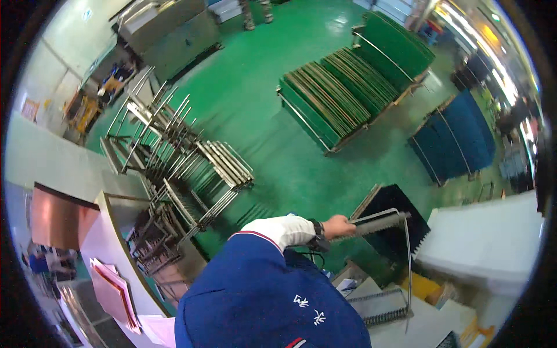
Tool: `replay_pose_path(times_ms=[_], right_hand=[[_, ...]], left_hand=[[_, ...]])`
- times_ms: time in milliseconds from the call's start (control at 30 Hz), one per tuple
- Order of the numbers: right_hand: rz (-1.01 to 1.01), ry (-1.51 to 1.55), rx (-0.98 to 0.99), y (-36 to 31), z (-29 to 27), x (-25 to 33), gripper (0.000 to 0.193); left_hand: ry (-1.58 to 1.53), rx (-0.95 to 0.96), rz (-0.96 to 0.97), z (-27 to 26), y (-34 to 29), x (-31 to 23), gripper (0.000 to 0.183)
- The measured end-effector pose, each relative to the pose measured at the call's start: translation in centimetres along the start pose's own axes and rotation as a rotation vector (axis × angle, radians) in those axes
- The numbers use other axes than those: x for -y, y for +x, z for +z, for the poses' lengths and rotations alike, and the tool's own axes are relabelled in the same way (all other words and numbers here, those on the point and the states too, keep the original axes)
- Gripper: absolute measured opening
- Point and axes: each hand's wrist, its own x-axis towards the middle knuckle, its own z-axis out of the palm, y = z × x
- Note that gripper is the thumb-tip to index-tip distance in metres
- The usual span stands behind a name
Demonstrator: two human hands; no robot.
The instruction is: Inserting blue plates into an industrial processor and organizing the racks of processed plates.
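My left hand [339, 227], with a dark band at its wrist and a white undersleeve, reaches across to the right. Its fingers are closed around the end of a slotted metal rack [380, 223]. This rack has a toothed upper bar, a bent rod running down its right side and another toothed part lower down, over a pale surface. Whether the lower part rests on that surface, I cannot tell. Behind the upper bar stands a dark panel [394, 203]. My blue-shirted shoulder fills the lower middle. My right hand is out of view.
Metal rod racks [226, 162] stand on the green floor [267, 116] at left. A cart of upright green panels [331, 93] is ahead, with blue panels [458, 139] further right. Pink sheets [113, 296] and a copper-coloured sheet [61, 220] are at left. A white box-like surface [487, 232] stands right.
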Motion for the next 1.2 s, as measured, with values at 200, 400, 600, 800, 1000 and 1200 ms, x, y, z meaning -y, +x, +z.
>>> replay_pose_path(times_ms=[200,400,600,800,1000,1200], right_hand=[[-0.296,0.0,0.209,0.3,10.2,15.9,0.047],[-0.576,-0.276,0.304,-1.6,23.1,30.0,0.039],[-0.75,-0.284,0.464,-7.8,38.9,41.5,0.035],[-0.983,-0.373,0.541,-14.9,56.1,54.7,0.042],[-1.131,-0.596,0.553,-20.9,69.7,67.0,0.05],[-1.336,-0.631,0.589,-31.6,88.1,75.3,0.044]], left_hand=[[-0.349,-0.387,-0.173,-16.7,-2.6,3.4,0.039],[-0.695,-0.593,-0.065,-28.4,-5.6,3.3,0.032],[-0.841,-0.808,-0.04,-40.5,-4.9,6.8,0.032],[-0.5,-1.06,0.097,-53.9,-0.3,8.4,0.029],[-0.957,-1.185,-0.107,-65.3,2.5,10.4,0.029],[-0.995,-1.302,-0.231,-78.5,3.3,12.2,0.032]])
